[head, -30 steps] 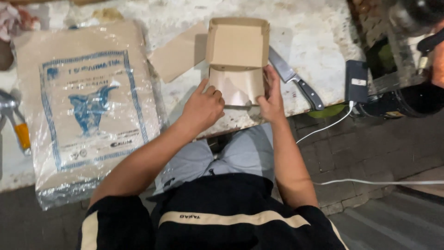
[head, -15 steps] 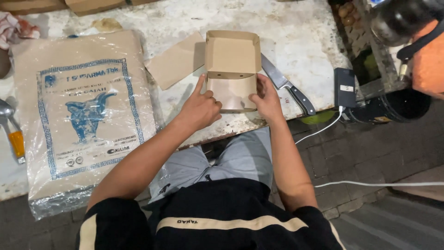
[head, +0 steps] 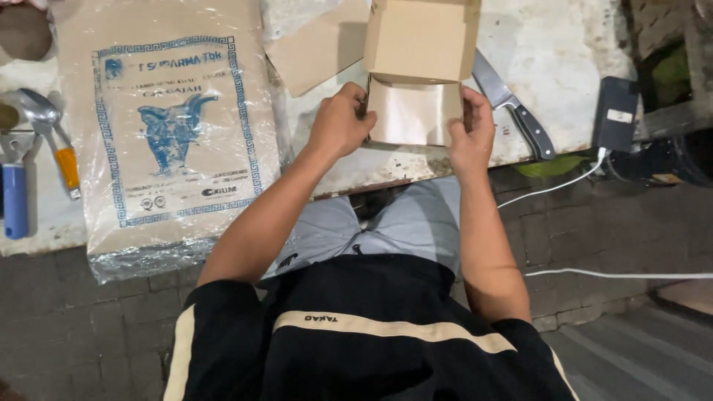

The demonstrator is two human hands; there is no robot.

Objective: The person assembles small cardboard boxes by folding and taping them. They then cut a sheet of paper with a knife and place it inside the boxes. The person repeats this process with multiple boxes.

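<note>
1. Work item: a small brown cardboard box (head: 423, 41) with a glossy tan flap (head: 412, 111) stands on the worn, pale stone counter (head: 579, 44), near its front edge and right of centre.
2. Left hand (head: 340, 122): fingers are curled and clenched against the left edge of the flap, with the thumb pressing on the box side.
3. Right hand (head: 469, 130): fingers are closed around the right edge of the same flap. Both hands grasp the box; neither is released.
4. Step in hand, as a judgement: the flap is being folded or creased while the box body is steadied between the hands. The flap is not yet tucked.
5. Next move, as a judgement: it calls for even pressure from both sides so that the flap bends along a straight line and the box does not slide towards the counter's front edge.
6. Surroundings:
   - a flat brown cardboard sheet (head: 316, 48) lies just left of the box;
   - a dark-handled kitchen knife (head: 512, 104) lies just right of it, blade pointing towards the back edge;
   - a large plastic-wrapped brown paper sack with a blue print (head: 167, 126) covers the left part of the counter;
   - a metal spoon with an orange handle (head: 52, 137) lies near the left edge;
   - a black power adapter (head: 615, 115) with a white cable (head: 549, 186) sits at the right edge.
</note>
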